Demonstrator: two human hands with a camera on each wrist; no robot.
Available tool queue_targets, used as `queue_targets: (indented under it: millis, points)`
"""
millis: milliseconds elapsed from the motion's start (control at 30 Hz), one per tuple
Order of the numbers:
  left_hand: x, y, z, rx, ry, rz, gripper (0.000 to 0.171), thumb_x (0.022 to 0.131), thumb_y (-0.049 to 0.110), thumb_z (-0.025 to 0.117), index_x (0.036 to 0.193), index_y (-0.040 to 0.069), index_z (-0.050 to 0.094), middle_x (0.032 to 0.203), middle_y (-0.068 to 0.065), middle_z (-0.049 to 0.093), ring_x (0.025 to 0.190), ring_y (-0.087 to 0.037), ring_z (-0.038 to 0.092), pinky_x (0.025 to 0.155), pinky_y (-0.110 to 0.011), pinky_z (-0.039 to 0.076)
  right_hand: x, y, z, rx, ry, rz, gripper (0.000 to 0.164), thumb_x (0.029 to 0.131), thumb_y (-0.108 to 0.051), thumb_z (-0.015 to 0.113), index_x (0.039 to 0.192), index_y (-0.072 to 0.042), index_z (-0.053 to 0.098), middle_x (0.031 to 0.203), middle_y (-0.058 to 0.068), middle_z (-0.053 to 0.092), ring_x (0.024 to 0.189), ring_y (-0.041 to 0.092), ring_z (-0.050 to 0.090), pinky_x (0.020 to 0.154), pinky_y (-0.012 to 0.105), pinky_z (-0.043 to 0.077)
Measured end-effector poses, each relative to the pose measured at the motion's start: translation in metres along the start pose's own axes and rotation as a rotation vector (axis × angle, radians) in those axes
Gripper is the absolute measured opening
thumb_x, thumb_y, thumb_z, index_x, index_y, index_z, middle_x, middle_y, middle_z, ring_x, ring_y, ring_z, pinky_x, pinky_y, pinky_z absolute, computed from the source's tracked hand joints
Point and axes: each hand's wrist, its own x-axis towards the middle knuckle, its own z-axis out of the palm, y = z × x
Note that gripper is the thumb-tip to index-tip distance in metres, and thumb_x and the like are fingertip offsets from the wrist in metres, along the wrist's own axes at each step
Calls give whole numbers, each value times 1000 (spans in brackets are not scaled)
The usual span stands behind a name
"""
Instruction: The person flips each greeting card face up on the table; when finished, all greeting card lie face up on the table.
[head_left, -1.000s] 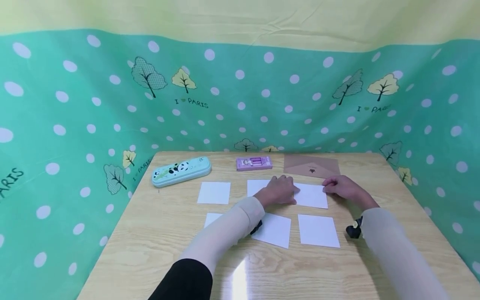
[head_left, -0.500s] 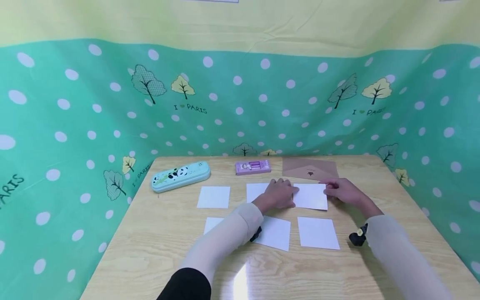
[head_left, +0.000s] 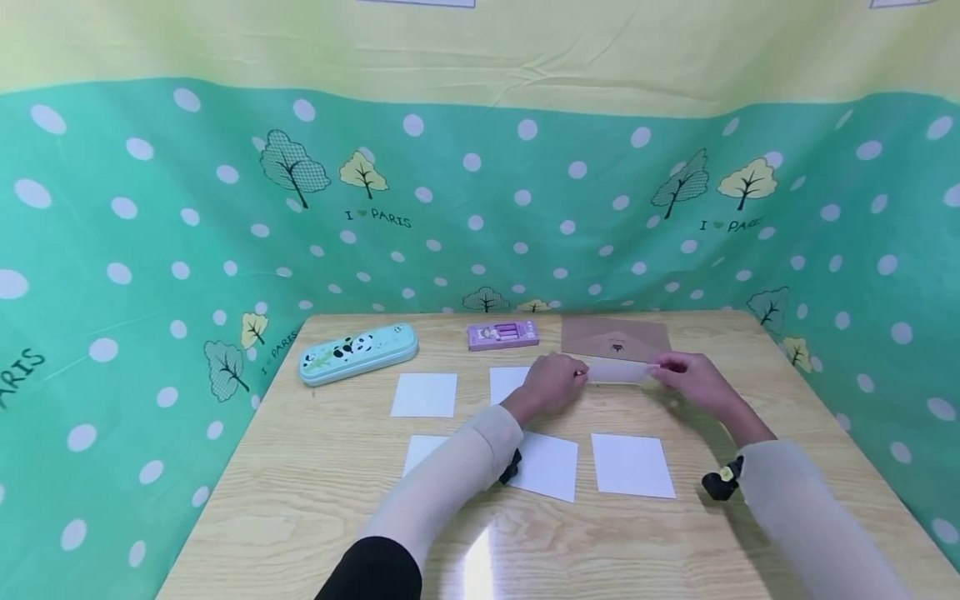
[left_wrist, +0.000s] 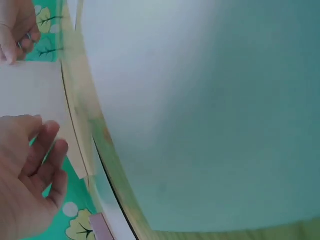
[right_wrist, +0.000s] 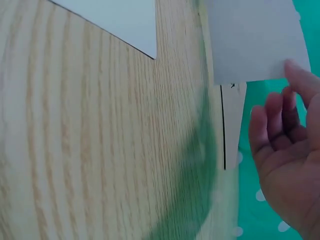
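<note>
A white square of paper is raised off the table and tilted, so it looks like a thin strip in the head view. My left hand pinches its left side, and my right hand pinches the right side between thumb and fingers. In the right wrist view the sheet hangs from the right thumb; the fingertip behind it is hidden. Other white squares lie flat nearby: one partly under my left hand, one at front right, one beside the left forearm.
Along the back stand a turquoise panda pencil case, a small purple box and a brown envelope. Two more white squares lie to the left, one of them whole, the other partly covered by my sleeve. A dotted green curtain hangs behind.
The white square, nearly facing the head camera before, has tipped to a narrow strip and risen from the table. My left fingers, spread over its left edge earlier, now pinch it.
</note>
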Motion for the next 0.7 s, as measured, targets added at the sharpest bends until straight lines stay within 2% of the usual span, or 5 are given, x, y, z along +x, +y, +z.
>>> queue_targets:
  millis: [200,300,367,533,700]
  points:
    - [0,-4,-7,-211,16,-37,27,107,21,52,114,18,78,109,3,76,85,-9,65,78,-21,54,-5,-4,1,173,-15,-24,50,109,-31,48,129,14,59,114,24,69,90,6,70,84,26,59]
    - [1,-7,-9,-306,19,-68,29,107,21,52,127,20,73,127,4,73,83,-8,65,74,-20,53,-6,-5,4,141,-18,-19,49,109,-32,49,129,11,61,114,21,71,92,8,71,83,24,59]
    - [1,-8,-10,-347,8,-72,30,107,21,51,129,19,71,122,3,74,71,-10,60,65,-21,49,-5,-5,6,84,-21,-14,46,107,-33,53,131,5,63,107,15,71,90,13,69,77,26,59]
    - [0,-8,-8,-335,-59,-71,31,106,26,54,133,21,69,91,4,68,62,-7,53,56,-19,43,-2,0,13,-45,-66,-24,44,104,-26,59,143,-6,56,89,8,63,75,20,58,60,28,49]
    - [-3,-5,-6,-281,-117,-50,39,102,33,61,140,23,63,96,7,68,75,-6,56,65,-19,46,2,6,20,-133,-110,-47,52,101,-17,62,149,-3,49,84,6,64,66,15,54,56,26,45]
